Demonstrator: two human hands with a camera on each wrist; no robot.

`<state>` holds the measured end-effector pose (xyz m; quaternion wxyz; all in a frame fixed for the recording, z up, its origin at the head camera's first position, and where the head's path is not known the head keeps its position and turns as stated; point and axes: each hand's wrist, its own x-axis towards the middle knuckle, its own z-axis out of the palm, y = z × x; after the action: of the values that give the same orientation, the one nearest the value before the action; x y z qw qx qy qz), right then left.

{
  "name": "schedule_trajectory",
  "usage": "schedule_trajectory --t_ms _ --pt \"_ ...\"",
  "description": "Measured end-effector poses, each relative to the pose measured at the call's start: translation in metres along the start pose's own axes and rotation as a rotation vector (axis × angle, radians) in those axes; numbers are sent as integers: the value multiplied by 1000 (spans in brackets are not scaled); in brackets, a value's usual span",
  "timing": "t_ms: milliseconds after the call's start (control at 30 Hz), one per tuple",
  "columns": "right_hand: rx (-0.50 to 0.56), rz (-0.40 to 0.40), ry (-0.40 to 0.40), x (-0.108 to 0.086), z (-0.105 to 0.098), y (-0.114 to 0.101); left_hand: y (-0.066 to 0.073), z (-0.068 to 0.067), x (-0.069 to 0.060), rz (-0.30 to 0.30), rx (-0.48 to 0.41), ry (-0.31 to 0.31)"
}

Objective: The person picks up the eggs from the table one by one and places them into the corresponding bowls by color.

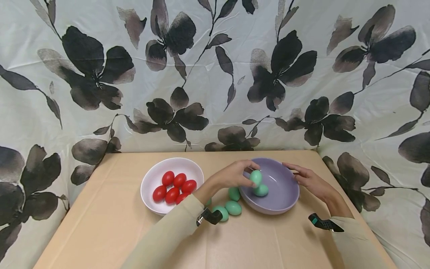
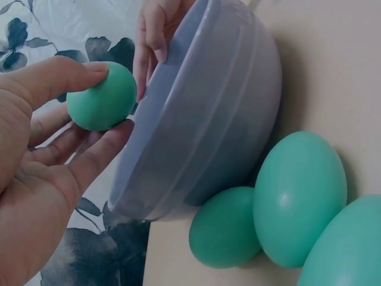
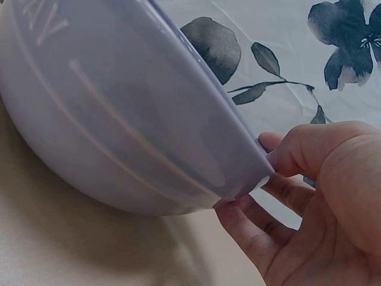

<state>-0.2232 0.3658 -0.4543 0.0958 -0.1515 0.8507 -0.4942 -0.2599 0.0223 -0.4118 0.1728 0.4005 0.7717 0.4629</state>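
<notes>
My left hand (image 1: 236, 175) pinches a green egg (image 1: 256, 178) between thumb and fingertips, over the left side of a purple bowl (image 1: 280, 190). In the left wrist view this egg (image 2: 102, 97) sits beside the bowl's rim. Another green egg (image 1: 261, 190) lies inside the bowl. At the bowl's right side, my right hand (image 1: 310, 184) holds the rim. The right wrist view has its thumb at the rim and fingers against the bowl's outer wall (image 3: 119, 131). More green eggs (image 1: 233, 208) lie on the table, left of the bowl; my left forearm partly hides them.
A white bowl (image 1: 147, 190) with several red eggs (image 1: 172, 195) stands left of the purple bowl, its lower right side covered by my left arm. Both rest on a tan table (image 1: 111, 224). Behind the table's back edge hangs a floral cloth (image 1: 215, 86).
</notes>
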Motion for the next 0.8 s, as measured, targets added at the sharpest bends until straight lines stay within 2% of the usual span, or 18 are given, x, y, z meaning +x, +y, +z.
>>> schedule_trajectory --t_ms 433,800 --pt "16 5 -14 0 0 2 3 12 9 -6 83 -61" --pt "34 -8 -23 -1 -1 2 2 19 16 5 127 -146"
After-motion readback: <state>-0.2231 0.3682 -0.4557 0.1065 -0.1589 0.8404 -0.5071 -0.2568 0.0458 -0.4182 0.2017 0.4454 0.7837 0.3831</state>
